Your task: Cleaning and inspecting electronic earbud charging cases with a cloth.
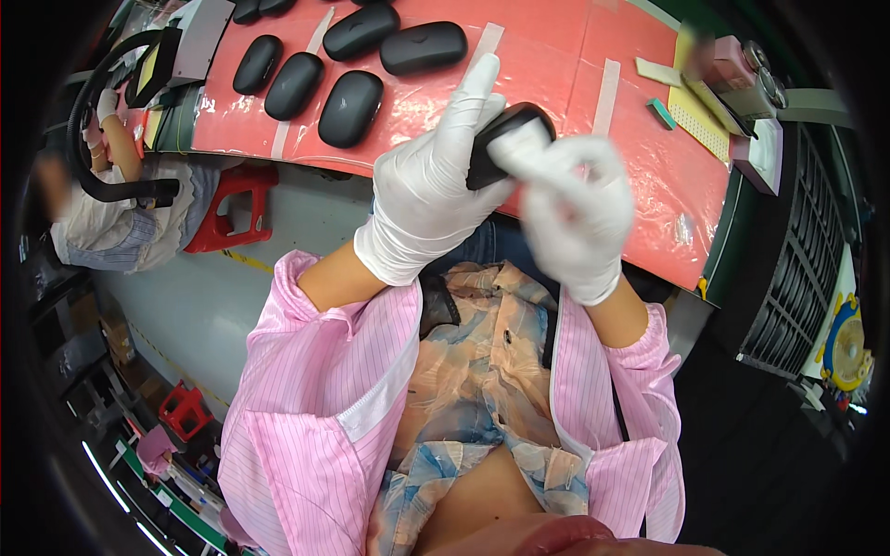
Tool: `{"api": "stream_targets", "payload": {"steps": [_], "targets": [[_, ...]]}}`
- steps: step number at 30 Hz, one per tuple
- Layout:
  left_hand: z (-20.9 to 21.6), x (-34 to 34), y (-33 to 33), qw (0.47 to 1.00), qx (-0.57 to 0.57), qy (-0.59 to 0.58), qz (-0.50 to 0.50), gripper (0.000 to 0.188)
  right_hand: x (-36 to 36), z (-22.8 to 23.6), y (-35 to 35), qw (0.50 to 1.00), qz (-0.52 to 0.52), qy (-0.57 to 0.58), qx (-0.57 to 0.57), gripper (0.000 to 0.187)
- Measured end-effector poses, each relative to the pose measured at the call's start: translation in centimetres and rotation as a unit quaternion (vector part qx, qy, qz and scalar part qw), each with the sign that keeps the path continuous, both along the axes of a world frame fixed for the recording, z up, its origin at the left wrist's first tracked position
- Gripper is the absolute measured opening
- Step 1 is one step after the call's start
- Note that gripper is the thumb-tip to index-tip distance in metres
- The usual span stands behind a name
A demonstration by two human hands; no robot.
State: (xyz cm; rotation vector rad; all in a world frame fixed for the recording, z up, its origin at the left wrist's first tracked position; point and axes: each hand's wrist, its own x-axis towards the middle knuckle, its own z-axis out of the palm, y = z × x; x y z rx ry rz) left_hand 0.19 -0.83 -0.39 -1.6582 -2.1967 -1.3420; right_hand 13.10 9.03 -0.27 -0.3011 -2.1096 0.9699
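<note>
Both my hands wear white gloves. My left hand [431, 190] is closed round a black, rounded case [484, 165], its fingers behind the case and pointing up. Over the case's upper face, my right hand [584, 208] is bent and smeared by motion. A blurred white piece [519, 146] at its fingers touches the case; whether it is a cloth or a tool I cannot make out. Several similar black cases lie on the red table mat [556, 56], the closest being an oval case [350, 109] left of my hands.
Pale tape strips [606, 97] cross the mat. At the right are a green block [662, 113], a yellow dotted sheet [700, 125] and a black slotted rack [793, 264]. A co-worker's gloved hand [107, 104] shows at far left, near a black hose [79, 120] and red stool [232, 208].
</note>
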Motion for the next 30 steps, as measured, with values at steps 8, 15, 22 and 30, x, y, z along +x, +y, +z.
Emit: {"api": "stream_targets", "payload": {"steps": [8, 15, 22, 30], "targets": [[0.6, 0.5, -0.7, 0.989, -0.007, -0.148, -0.018, 0.082, -0.2, -1.1, 0.8, 0.987, -0.049, -0.038, -0.149, 0.034], [1.1, -0.6, -0.7, 0.555, -0.003, -0.823, -0.119, 0.039, -1.6, 0.4, 2.6, 0.948, -0.060, 0.087, -0.301, 0.033], [0.8, -1.3, -0.3, 0.519, 0.077, -0.846, -0.093, 0.038, 0.2, 0.2, 0.9, 0.985, 0.110, -0.083, 0.106, 0.041], [0.7, -0.5, 0.2, 0.494, 0.138, -0.853, -0.095, 0.032, -0.4, -3.5, -0.4, 0.994, 0.064, 0.041, 0.077, 0.036]]}}
